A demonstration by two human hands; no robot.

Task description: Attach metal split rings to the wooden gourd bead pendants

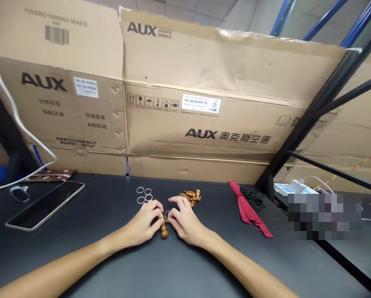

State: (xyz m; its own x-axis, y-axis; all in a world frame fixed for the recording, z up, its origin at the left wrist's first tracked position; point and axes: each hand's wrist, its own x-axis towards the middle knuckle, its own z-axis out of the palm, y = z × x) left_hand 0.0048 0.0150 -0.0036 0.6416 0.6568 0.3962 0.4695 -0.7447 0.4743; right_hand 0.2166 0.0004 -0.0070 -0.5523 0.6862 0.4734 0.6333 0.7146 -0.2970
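My left hand (147,222) is closed, its thumb and fingers pinched at the cord of a brown wooden gourd pendant (164,233) that hangs down toward the table's front. Facing it, my right hand (183,220) has its thumb and fingers closed at a metal key ring (166,214), which stands between both hands. The fingertips partly cover the ring and cord, so whether they are joined cannot be seen. Beyond my left hand lie several loose key rings (141,200). A small pile of gourd pendants (192,195) rests just beyond my right hand.
Red ribbon strips (246,207) and black pieces (254,200) lie to the right. A phone (47,205) lies at the left, near a white cable (33,136). Cardboard (204,120) walls off the back of the dark table (117,273), and a black metal post (303,118) slants at right.
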